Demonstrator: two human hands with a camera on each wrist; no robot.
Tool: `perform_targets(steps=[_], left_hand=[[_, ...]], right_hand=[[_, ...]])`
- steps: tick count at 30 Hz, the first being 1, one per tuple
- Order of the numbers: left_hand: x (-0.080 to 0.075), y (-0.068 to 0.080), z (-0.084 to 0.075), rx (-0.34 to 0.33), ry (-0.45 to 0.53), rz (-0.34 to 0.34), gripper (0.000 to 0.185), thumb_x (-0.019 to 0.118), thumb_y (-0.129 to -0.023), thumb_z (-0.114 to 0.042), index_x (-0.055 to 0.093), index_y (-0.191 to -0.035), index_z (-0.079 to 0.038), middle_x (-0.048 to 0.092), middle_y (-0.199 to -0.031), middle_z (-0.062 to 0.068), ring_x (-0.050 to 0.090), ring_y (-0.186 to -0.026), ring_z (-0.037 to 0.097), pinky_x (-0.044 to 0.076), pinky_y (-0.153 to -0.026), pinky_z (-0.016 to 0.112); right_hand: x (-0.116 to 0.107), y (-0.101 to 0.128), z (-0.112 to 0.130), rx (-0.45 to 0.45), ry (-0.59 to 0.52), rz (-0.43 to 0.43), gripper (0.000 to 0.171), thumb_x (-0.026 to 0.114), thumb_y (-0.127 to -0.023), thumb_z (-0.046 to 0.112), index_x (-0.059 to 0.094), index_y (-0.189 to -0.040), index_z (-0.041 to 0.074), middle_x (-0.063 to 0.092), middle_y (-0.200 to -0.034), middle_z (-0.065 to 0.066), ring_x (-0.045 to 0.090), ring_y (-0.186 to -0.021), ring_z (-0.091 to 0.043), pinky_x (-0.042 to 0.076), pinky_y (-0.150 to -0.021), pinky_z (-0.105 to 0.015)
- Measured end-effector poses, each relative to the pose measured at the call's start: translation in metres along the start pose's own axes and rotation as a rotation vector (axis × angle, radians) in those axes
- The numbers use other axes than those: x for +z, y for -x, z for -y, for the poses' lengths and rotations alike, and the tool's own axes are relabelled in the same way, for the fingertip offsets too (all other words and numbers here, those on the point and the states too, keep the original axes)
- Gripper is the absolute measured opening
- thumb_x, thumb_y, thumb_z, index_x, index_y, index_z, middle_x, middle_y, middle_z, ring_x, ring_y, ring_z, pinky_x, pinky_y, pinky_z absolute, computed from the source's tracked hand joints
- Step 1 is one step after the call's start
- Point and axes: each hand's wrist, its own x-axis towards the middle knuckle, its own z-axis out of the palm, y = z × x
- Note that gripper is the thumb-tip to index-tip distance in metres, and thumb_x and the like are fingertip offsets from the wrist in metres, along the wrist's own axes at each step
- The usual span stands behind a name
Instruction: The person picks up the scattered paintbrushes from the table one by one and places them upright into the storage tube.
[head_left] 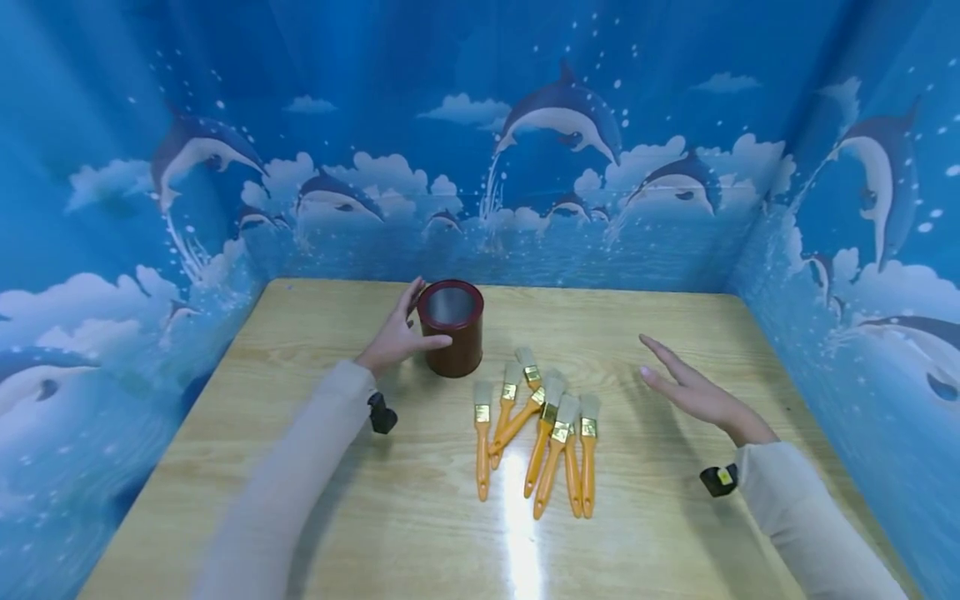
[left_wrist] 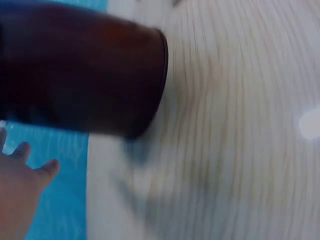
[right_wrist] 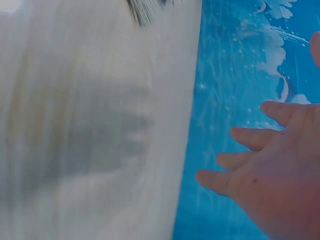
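A dark red-brown cylindrical pot (head_left: 454, 343) stands upright toward the back of the table, left of centre. At its left side is my left hand (head_left: 397, 333), thumb and fingers spread apart. The left wrist view shows a gap between the fingertips of that hand (left_wrist: 22, 182) and the blurred pot (left_wrist: 85, 70). Several paintbrushes (head_left: 551, 454) with orange handles and pale bristles lie in a loose, partly overlapping group. To their right, my right hand (head_left: 697, 393) hovers above the table with straight fingers and nothing in it. Bristles (right_wrist: 143, 11) show at the top of the right wrist view.
The light wood-grain table (head_left: 360, 517) carries the pot and brushes. Blue curtains (head_left: 420, 117) printed with dolphins and clouds enclose it at the back and on both sides. A small black device (head_left: 382, 413) is worn on the left wrist, another (head_left: 718, 480) on the right.
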Motion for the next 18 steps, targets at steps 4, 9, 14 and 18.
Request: perform_targets(steps=[4,9,14,18], left_hand=[[0.013,0.008,-0.013,0.002,0.077,-0.031,0.108,0.080,-0.078,-0.020,0.005,-0.155,-0.022,0.016,-0.159,0.007,0.020,-0.144,0.031,0.026,-0.111,0.057],[0.021,0.001,-0.005,-0.010,0.110,-0.077,0.106,0.084,-0.075,-0.020,0.013,-0.154,-0.020,0.026,-0.155,0.007,0.029,-0.139,0.029,0.031,-0.109,0.056],[0.023,-0.007,0.011,-0.010,0.100,-0.109,0.106,0.086,-0.072,-0.032,0.017,-0.153,-0.026,0.030,-0.152,0.003,0.031,-0.137,0.025,0.033,-0.108,0.054],[0.024,-0.009,0.016,0.013,0.101,-0.123,0.106,0.086,-0.071,-0.035,0.018,-0.152,-0.025,0.031,-0.151,0.004,0.031,-0.137,0.027,0.035,-0.106,0.056]], right_hand=[[0.015,-0.004,-0.004,-0.014,-0.060,0.012,0.065,0.036,-0.105,0.034,0.000,-0.156,0.017,-0.005,-0.159,-0.019,-0.001,-0.141,-0.050,0.012,-0.102,-0.075],[0.029,-0.006,-0.006,-0.014,-0.129,0.012,0.063,0.034,-0.105,0.036,0.004,-0.156,0.014,0.002,-0.159,-0.020,0.004,-0.142,-0.049,0.015,-0.105,-0.071],[0.041,-0.006,-0.008,0.034,-0.209,0.022,0.065,0.036,-0.104,0.041,0.009,-0.155,0.013,0.011,-0.159,-0.018,0.012,-0.142,-0.045,0.016,-0.109,-0.067],[0.050,-0.006,-0.008,0.068,-0.249,0.039,0.067,0.040,-0.102,0.043,0.013,-0.155,0.011,0.018,-0.157,-0.018,0.019,-0.142,-0.042,0.021,-0.111,-0.062]])
